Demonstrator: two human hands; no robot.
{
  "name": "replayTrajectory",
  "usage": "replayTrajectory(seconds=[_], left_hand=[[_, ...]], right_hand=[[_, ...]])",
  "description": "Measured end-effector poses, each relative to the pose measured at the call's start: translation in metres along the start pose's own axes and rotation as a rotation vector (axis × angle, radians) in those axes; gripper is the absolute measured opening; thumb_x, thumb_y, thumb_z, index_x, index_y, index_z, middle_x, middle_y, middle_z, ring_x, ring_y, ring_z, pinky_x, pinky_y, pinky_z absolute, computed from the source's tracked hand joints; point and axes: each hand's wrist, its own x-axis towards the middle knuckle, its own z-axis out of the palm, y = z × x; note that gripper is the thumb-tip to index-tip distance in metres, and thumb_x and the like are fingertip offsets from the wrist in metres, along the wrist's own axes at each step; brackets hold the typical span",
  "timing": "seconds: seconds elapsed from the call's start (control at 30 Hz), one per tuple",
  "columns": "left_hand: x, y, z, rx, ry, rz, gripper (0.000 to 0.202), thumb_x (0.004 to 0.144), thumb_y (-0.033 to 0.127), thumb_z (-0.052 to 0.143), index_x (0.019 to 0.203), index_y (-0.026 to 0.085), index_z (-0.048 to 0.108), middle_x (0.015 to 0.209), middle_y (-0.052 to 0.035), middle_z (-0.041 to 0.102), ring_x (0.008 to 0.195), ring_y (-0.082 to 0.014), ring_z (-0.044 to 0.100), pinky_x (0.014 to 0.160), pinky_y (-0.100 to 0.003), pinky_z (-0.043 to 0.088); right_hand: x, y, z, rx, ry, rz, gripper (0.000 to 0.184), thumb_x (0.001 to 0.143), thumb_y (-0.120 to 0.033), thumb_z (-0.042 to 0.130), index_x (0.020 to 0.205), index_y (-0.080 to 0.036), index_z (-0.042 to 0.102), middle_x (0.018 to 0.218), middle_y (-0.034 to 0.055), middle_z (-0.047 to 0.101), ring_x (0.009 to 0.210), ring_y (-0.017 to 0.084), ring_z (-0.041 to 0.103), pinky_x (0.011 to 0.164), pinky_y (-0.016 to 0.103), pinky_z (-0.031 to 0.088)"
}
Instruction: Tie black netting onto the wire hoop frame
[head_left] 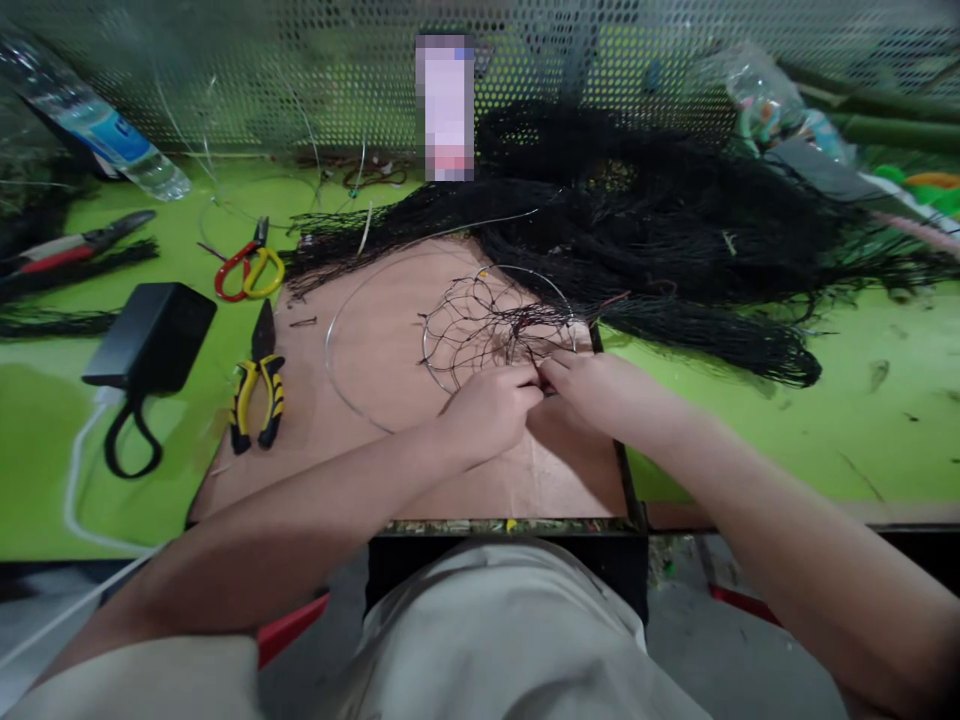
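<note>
Black netting [480,312] is strung inside a small wire ring [424,345] on a light brown board [465,490]. At the ring's near right side, my left hand [495,405] and my right hand [592,388] meet with fingertips pressed together. Both hands are closed on the netting's edge; the exact strand or wire between the fingers is hidden. A larger wire loop [328,345] curves round to the left of the ring. Behind the hands lies a big heap of black net [637,230], part of it reaching over the board's far right corner.
Left of the board lie yellow-black pliers [259,395], small red-and-yellow-handled cutters [251,272], red-handled pliers [82,245] and a black box with a strap and white cable [154,335]. A water bottle [105,130], a phone [445,110] and a plastic bag [780,95] stand along the perforated screen [285,60].
</note>
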Motion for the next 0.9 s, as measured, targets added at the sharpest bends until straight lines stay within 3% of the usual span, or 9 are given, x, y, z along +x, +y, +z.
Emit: replayTrajectory(seconds=[0.1,0.23,0.4,0.57,0.77,0.9], left_hand=[[-0.002,0.001,-0.001,0.015,0.014,-0.017,0.024,0.091,0.009,0.051,0.097,0.016,0.074,0.101,-0.0079,0.070,0.096,-0.0209,0.066,0.085,-0.033,0.054],[-0.004,0.001,-0.004,0.114,0.039,-0.039,0.019,0.095,0.016,0.053,0.102,0.015,0.070,0.099,-0.0082,0.070,0.092,-0.0212,0.067,0.079,-0.034,0.054],[-0.006,0.006,-0.013,0.273,-0.001,0.027,0.013,0.096,0.016,0.054,0.101,0.016,0.066,0.087,-0.0051,0.070,0.083,-0.0207,0.068,0.066,-0.031,0.049],[-0.007,0.010,-0.014,0.387,-0.001,0.062,0.012,0.095,0.010,0.050,0.096,0.013,0.062,0.079,-0.0053,0.068,0.074,-0.0201,0.066,0.057,-0.030,0.045],[-0.006,0.010,-0.009,0.363,0.018,0.099,0.011,0.096,0.013,0.049,0.096,0.013,0.060,0.084,-0.0065,0.068,0.080,-0.0200,0.066,0.062,-0.029,0.048],[-0.005,0.009,-0.010,0.294,-0.010,0.041,0.013,0.095,0.013,0.052,0.101,0.013,0.063,0.090,-0.0066,0.069,0.086,-0.0212,0.067,0.069,-0.031,0.051]], right_hand=[[-0.008,-0.003,-0.001,0.124,0.040,0.069,0.015,0.093,-0.010,0.048,0.100,-0.014,0.061,0.097,0.0102,0.067,0.072,0.019,0.061,0.058,0.030,0.028],[-0.029,-0.012,0.010,0.279,0.211,0.207,0.015,0.096,-0.028,0.055,0.096,-0.015,0.063,0.097,0.0090,0.064,0.074,0.018,0.059,0.061,0.029,0.033],[-0.045,-0.019,0.028,0.354,0.324,0.179,0.019,0.099,-0.018,0.049,0.092,-0.015,0.066,0.092,0.0075,0.063,0.080,0.019,0.058,0.072,0.029,0.040],[-0.043,-0.024,0.028,0.233,0.282,0.157,0.016,0.094,-0.009,0.051,0.097,-0.012,0.066,0.094,0.0105,0.063,0.083,0.021,0.056,0.078,0.031,0.043],[-0.038,-0.034,0.025,-0.006,0.180,0.167,0.023,0.089,-0.004,0.046,0.104,-0.005,0.065,0.094,0.0171,0.062,0.086,0.028,0.054,0.077,0.037,0.043],[-0.037,-0.034,0.032,0.078,0.173,0.198,0.025,0.092,-0.006,0.042,0.105,-0.006,0.064,0.097,0.0167,0.060,0.085,0.026,0.055,0.077,0.037,0.043]])
